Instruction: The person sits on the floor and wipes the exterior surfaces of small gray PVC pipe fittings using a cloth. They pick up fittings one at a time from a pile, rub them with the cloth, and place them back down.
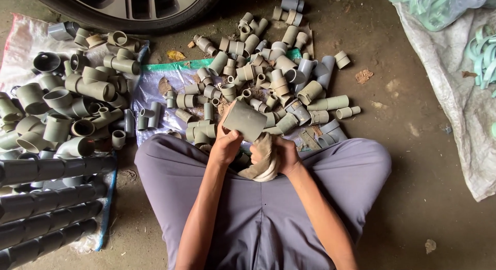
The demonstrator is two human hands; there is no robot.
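Observation:
I sit cross-legged in grey trousers [258,218] on a dirt floor. My left hand [226,144] grips a short grey plastic pipe coupling [245,119], tilted, its upper end pointing away from me. My right hand [281,153] is closed on a dirty brown and white rag [261,164], which touches the coupling's lower end. Just beyond my hands, a heap of small grey pipe fittings [268,73] lies on a plastic sheet [155,86].
Larger grey elbows and tees [67,104] are piled at the left. Rows of stacked grey couplings [46,208] lie at lower left. A car wheel [129,6] stands at the top. A white sack [460,94] with green clips [483,50] lies at right.

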